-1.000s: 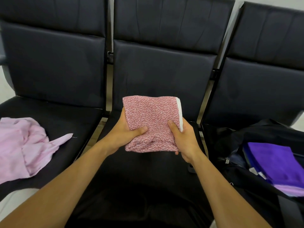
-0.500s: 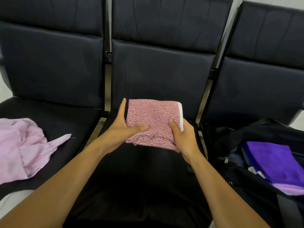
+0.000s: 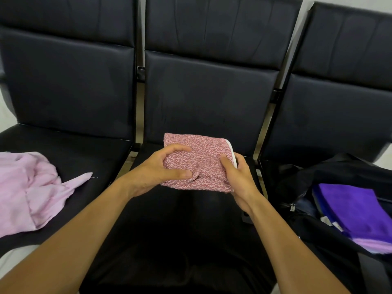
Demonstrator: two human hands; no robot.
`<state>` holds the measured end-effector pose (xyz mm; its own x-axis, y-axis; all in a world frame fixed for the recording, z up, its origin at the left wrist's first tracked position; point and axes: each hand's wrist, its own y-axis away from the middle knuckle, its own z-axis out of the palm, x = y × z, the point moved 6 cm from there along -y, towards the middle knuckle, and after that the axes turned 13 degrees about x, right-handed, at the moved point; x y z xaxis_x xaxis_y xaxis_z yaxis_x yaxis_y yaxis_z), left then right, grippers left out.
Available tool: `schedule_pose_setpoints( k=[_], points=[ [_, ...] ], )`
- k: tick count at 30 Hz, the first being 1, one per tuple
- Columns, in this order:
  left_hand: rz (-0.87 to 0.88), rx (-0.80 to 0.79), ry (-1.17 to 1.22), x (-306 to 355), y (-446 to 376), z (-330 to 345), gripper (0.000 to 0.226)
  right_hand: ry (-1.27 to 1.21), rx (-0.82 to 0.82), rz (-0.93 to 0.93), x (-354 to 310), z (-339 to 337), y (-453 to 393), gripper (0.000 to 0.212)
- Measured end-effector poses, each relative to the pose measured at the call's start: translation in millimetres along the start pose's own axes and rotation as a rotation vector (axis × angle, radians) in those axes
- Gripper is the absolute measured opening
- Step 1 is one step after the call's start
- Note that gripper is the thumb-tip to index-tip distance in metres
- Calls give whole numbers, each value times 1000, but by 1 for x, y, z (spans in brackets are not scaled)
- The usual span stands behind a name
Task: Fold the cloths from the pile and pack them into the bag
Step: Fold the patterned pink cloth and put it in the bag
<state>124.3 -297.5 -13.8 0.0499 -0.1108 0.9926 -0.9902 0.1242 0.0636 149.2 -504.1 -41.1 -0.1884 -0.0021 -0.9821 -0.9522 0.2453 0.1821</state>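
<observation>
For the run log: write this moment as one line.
stage: folding | left hand and right hand: grip folded red-and-white speckled cloth over middle seat | crumpled pink cloth: left seat | open black bag: holds folded purple cloth

**Hidden, cropped or unclear parts**

Red cloth point(image 3: 197, 162): underside and inner folds hidden; left edge covered by left hand point(image 3: 157, 170), right edge by right hand point(image 3: 238, 177). Right hand's fingers go behind the cloth, out of sight.

Pink cloth point(image 3: 31, 187): cut off by left frame edge, full extent unknown.

Bag point(image 3: 339, 177): runs off right and bottom edges; interior mostly dark, contents below purple cloth point(image 3: 356, 209) can't be made out. Purple cloth itself cropped at right edge. Small metal bit near bag opening point(image 3: 292, 207), too small to tell, maybe a zip pull.

Both forearms leave frame at the bottom.
</observation>
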Motion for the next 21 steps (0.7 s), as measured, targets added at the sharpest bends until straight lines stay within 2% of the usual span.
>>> schedule_pose_setpoints(
  k=[3,6,10,12,15,19,21],
  points=[
    [33,-85,-175,2,5,6,57,-29,-68,54,2,5,3,38],
    [24,-122,-238,1,7,10,38,-3,-89,87,3,6,6,38],
    [92,29,-257,2,3,4,14,-5,-83,100,3,3,5,28],
    [112,91,-252,4,2,1,14,-23,-92,103,3,3,5,24],
    [70,122,-87,4,1,1,23,-41,-96,116,2,3,7,28],
    [10,88,148,5,0,2,29,-43,-153,186,6,5,6,26],
    [25,68,178,6,1,3,29,-57,-172,256,11,6,6,36]
  ],
)
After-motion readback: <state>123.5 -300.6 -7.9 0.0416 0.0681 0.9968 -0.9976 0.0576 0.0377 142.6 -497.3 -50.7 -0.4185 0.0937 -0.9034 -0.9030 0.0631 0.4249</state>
